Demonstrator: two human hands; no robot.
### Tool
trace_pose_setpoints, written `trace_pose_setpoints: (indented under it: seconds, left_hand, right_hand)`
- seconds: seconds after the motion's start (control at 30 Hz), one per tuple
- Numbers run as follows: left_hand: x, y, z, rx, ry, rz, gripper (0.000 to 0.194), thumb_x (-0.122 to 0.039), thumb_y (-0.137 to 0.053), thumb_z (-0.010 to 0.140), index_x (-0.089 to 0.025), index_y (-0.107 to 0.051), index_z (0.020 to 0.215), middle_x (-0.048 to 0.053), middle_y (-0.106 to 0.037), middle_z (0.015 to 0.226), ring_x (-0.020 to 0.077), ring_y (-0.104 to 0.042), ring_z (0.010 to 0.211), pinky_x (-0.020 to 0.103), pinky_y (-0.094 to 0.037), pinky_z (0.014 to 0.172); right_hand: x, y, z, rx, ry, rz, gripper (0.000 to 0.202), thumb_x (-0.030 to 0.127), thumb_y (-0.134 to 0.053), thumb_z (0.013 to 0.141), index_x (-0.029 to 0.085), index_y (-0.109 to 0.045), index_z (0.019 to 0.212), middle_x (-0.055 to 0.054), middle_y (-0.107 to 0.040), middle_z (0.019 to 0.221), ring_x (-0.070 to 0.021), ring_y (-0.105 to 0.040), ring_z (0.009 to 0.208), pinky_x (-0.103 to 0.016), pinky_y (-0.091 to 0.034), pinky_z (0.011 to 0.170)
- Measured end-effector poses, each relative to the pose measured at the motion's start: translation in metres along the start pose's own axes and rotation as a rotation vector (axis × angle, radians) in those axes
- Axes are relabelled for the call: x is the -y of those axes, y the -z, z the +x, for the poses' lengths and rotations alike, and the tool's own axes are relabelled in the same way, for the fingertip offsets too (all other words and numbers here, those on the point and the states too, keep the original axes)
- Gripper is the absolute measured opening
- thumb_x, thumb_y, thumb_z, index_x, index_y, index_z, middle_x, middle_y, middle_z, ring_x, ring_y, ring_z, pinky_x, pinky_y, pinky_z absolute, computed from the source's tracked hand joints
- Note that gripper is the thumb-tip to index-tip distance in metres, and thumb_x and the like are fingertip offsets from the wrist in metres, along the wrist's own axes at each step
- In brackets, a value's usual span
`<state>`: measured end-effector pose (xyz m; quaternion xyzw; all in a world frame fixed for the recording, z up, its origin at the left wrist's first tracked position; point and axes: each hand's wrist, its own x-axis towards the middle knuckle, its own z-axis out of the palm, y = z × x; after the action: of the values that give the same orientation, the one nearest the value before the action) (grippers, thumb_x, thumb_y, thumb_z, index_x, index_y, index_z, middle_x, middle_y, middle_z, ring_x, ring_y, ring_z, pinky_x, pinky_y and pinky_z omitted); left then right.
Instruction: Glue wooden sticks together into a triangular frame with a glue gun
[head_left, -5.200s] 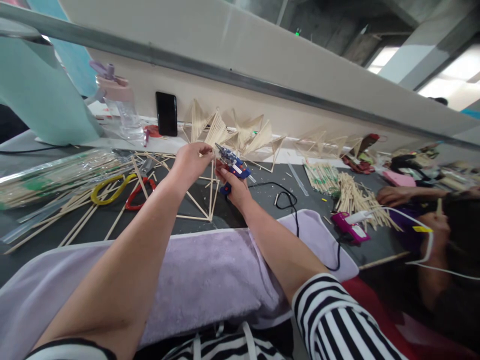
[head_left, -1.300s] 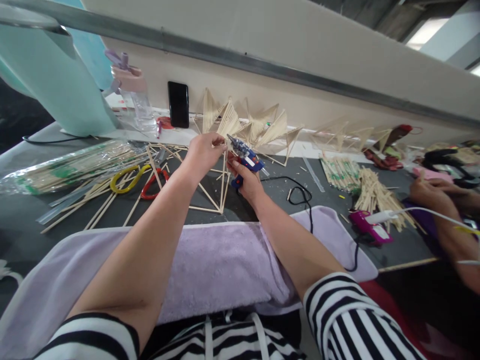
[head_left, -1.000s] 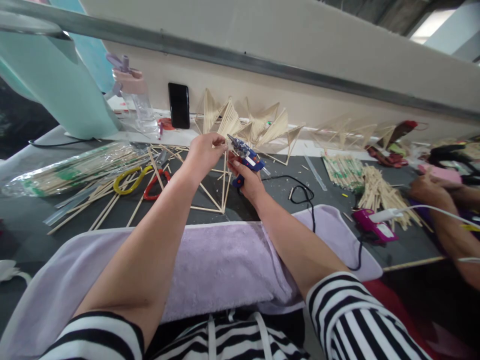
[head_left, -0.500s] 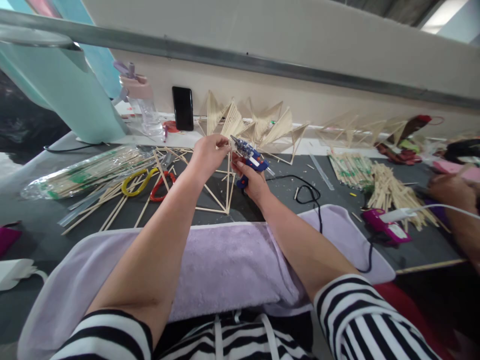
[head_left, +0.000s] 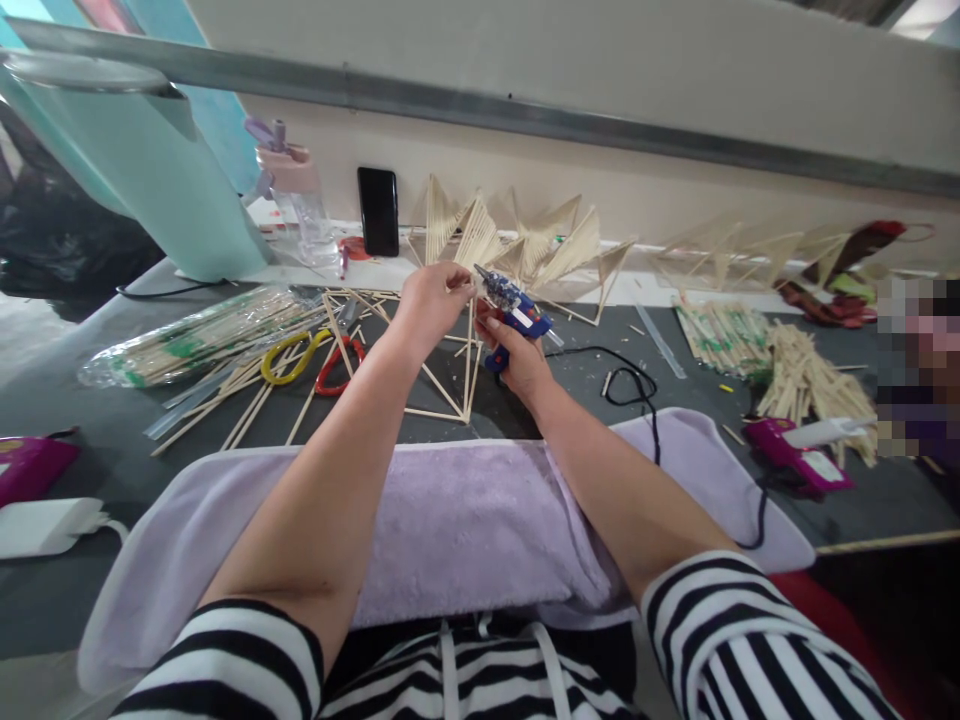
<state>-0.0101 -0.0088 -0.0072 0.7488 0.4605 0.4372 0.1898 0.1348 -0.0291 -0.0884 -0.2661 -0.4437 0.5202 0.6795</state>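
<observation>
My right hand (head_left: 519, 360) is wrapped round a blue hot glue gun (head_left: 517, 308), its nozzle pointing up and left. Close to the nozzle, my left hand (head_left: 435, 300) has its fingers pinched together; what they hold, if anything, is too small to make out. Beneath both hands stands a frame of thin wooden sticks (head_left: 442, 405), its near corner on the dark table. The glue gun's black cord (head_left: 626, 372) loops off to the right. Left of the frame lie scissors with one yellow and one red handle (head_left: 289, 358), partly covered by loose sticks.
Stick models (head_left: 480, 235) line the wall beside a phone (head_left: 379, 212) and a water bottle (head_left: 296, 205). Bagged sticks (head_left: 202, 335) lie left; a stick pile (head_left: 814, 390) and a magenta device (head_left: 802, 455) sit right. A lilac towel (head_left: 465, 530) covers the table's front edge.
The view has shifted slightly, so everything sits a little further right. Both hands keep nearly the same pose, the glue gun still in my right hand.
</observation>
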Motion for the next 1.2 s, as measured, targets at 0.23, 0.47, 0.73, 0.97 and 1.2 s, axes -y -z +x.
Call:
trace_pose_setpoints:
  seconds: [0.23,0.47,0.73,0.97,1.2]
  left_hand:
    - [0.0052,-0.0047,0.0023,-0.032,0.016,-0.020,0.013,-0.020,-0.059,0.078,-0.015,-0.070,0.084,0.003,-0.065,0.077,0.0165,-0.059,0.080,0.028,-0.048,0.075]
    - [0.0025,-0.0015,0.0011,-0.015,0.013,-0.031,0.012,-0.022,-0.060,0.079,-0.015,-0.070,0.083,0.003,-0.065,0.076,0.0169,-0.059,0.079,0.028,-0.047,0.075]
    - [0.0018,-0.0005,0.0013,-0.006,0.003,-0.028,0.011,-0.021,-0.059,0.079,-0.015,-0.069,0.081,0.002,-0.063,0.073,0.0163,-0.058,0.076,0.027,-0.046,0.073]
    - [0.0019,-0.0012,0.0018,-0.013,-0.007,-0.025,0.012,-0.021,-0.059,0.078,-0.015,-0.069,0.081,0.002,-0.063,0.073,0.0161,-0.057,0.076,0.027,-0.045,0.072]
    - [0.0042,-0.0025,0.0017,-0.028,-0.010,-0.034,0.012,-0.022,-0.059,0.078,-0.016,-0.069,0.082,0.003,-0.065,0.075,0.0164,-0.059,0.078,0.027,-0.046,0.074]
  right_hand:
    - [0.0018,-0.0015,-0.0002,0.002,-0.014,-0.013,0.028,0.029,-0.079,0.067,0.027,-0.073,0.095,0.003,-0.073,0.097,-0.0172,-0.067,0.100,-0.032,-0.053,0.095]
    - [0.0012,-0.0006,0.0002,-0.007,-0.009,-0.037,0.026,0.032,-0.079,0.067,0.026,-0.072,0.092,0.001,-0.073,0.097,-0.0184,-0.067,0.103,-0.033,-0.053,0.095]
    - [-0.0025,0.0026,0.0019,0.024,0.011,-0.003,0.023,0.029,-0.079,0.070,0.026,-0.073,0.092,0.002,-0.073,0.095,-0.0162,-0.068,0.097,-0.031,-0.054,0.093]
    - [-0.0019,0.0017,0.0020,-0.002,-0.004,-0.011,0.027,0.030,-0.080,0.067,0.027,-0.072,0.093,0.002,-0.073,0.097,-0.0178,-0.068,0.101,-0.033,-0.054,0.095]
    - [-0.0020,0.0026,0.0019,-0.014,-0.009,-0.043,0.025,0.033,-0.080,0.066,0.026,-0.071,0.088,0.002,-0.073,0.096,-0.0191,-0.068,0.103,-0.034,-0.055,0.093]
